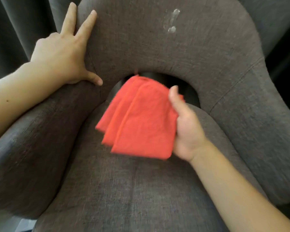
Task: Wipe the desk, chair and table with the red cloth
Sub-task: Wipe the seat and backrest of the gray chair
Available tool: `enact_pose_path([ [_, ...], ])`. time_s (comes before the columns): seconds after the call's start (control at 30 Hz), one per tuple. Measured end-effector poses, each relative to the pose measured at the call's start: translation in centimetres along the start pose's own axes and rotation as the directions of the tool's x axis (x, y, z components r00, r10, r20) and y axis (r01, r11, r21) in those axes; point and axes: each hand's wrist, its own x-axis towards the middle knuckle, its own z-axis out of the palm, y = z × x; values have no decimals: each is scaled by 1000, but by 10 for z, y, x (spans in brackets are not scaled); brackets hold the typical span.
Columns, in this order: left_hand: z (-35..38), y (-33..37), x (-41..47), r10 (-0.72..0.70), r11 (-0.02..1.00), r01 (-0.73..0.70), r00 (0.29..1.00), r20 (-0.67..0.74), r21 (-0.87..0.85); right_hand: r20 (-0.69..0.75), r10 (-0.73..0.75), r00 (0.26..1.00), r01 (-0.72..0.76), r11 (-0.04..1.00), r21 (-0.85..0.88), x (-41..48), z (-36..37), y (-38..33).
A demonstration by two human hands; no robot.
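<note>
A grey fabric armchair (157, 52) fills the view, seen from the front and above. A whitish smear (172, 20) marks the upper part of its backrest. My right hand (186, 124) grips a folded red cloth (139, 119) by its right edge, holding it over the back of the seat, just below the gap under the backrest. The cloth looks blurred. My left hand (64, 54) lies flat with fingers spread on the left edge of the backrest, where it meets the left armrest (40, 134).
Dark grey curtains (18, 27) hang behind the chair on the left and right. The seat cushion (132, 195) stretches toward me. The right armrest (261, 131) curves down on the right.
</note>
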Motion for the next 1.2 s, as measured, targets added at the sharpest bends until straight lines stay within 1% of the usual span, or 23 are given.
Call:
enact_pose_path([
  [0.07,2,-1,0,16,1000,-16,1000,-10,-8,-111,-164,980,168,985,27,11,-16,-30],
  [0.13,4,-3,0,25,1000,-25,1000,-18,-4,-288,-326,900,319,945,-74,24,-38,-55],
  [0.17,5,-3,1,27,1000,-27,999,-24,-4,-378,-418,826,354,907,-229,30,-51,-65],
  [0.2,6,-5,2,26,1000,-26,999,-31,-8,-432,-513,742,319,837,-445,34,-64,-74],
  [0.23,8,-6,3,24,1000,-25,999,-40,-18,-418,-599,683,200,704,-682,37,-75,-80],
  [0.27,10,-7,4,22,999,-24,998,-51,-36,-334,-640,692,33,490,-871,39,-86,-84],
  [0.3,11,-9,5,19,998,-23,998,-59,-61,-235,-581,779,-120,230,-966,44,-99,-82],
  [0.33,12,-10,6,15,996,-20,998,-63,-89,-199,-452,869,-231,-15,-973,48,-111,-75],
  [0.37,12,-11,7,12,993,-19,998,-64,-117,-227,-330,916,-297,-181,-937,52,-121,-62],
  [0.4,13,-12,7,12,990,-21,998,-65,-139,-274,-256,927,-340,-262,-903,55,-128,-44],
  [0.43,14,-13,8,15,988,-25,998,-66,-153,-309,-230,923,-367,-283,-886,58,-131,-27],
  [0.57,18,-16,11,21,988,-33,997,-79,-153,-283,-295,912,-353,-217,-910,73,-116,9],
  [0.7,25,-21,14,55,984,-75,991,-120,-162,-221,-229,948,-266,-189,-945,93,-86,20],
  [0.83,28,-25,15,95,980,-121,982,-163,-158,-167,-164,972,-177,-46,-983,110,-53,31],
  [0.87,28,-25,15,94,981,-120,982,-166,-153,-172,-150,974,-167,45,-985,112,-46,30],
  [0.9,28,-25,15,88,983,-112,982,-165,-146,-188,-147,971,-150,236,-960,112,-40,26],
  [0.93,28,-24,15,78,985,-102,984,-162,-140,-216,-134,967,-120,511,-851,110,-37,19],
  [0.97,28,-23,15,69,987,-91,985,-160,-134,-246,-97,965,-85,768,-635,108,-37,11],
  [1.0,27,-21,14,60,988,-81,986,-157,-132,-278,-65,958,-55,914,-403,104,-39,1],
  [1.03,26,-20,13,56,988,-76,987,-152,-132,-298,-46,953,-27,971,-237,98,-43,-9],
  [1.07,24,-17,12,54,989,-73,988,-145,-130,-311,-40,950,-4,990,-139,93,-50,-19],
  [1.13,21,-14,9,45,993,-59,990,-136,-100,-333,-41,942,40,999,-10,81,-64,-34],
  [1.2,18,-9,8,12,998,-20,992,-127,-62,-345,-41,938,64,996,57,64,-78,-51],
])
